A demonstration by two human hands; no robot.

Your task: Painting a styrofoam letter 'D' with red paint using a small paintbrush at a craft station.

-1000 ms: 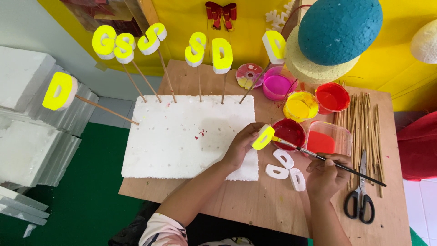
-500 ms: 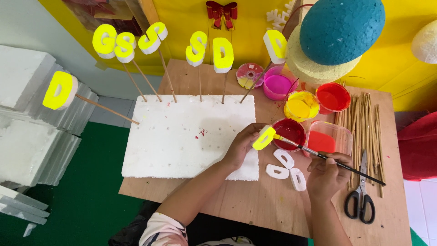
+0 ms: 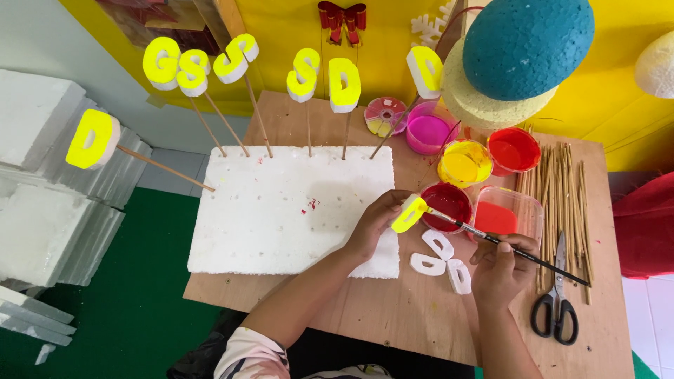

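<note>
My left hand [image 3: 372,224] grips a yellow foam letter [image 3: 409,214] over the white foam board's [image 3: 281,210] right edge. My right hand [image 3: 502,270] is closed around a paintbrush [image 3: 505,244], tip touching the letter, beside the red paint bowl [image 3: 449,205].

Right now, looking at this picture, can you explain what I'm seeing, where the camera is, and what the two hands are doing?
The camera sits on a person's head and looks down at their own two bare hands over a wooden table. The left hand holds a small foam letter with a yellow face. The right hand holds a thin paintbrush whose tip meets that letter. Under the left hand lies a white foam slab, with more yellow letters on sticks stuck along its far edge. Near the hands lie three unpainted white letters. Beyond them stand paint pots: dark red, yellow, pink. To the right lie a bundle of bamboo sticks and scissors.
</note>
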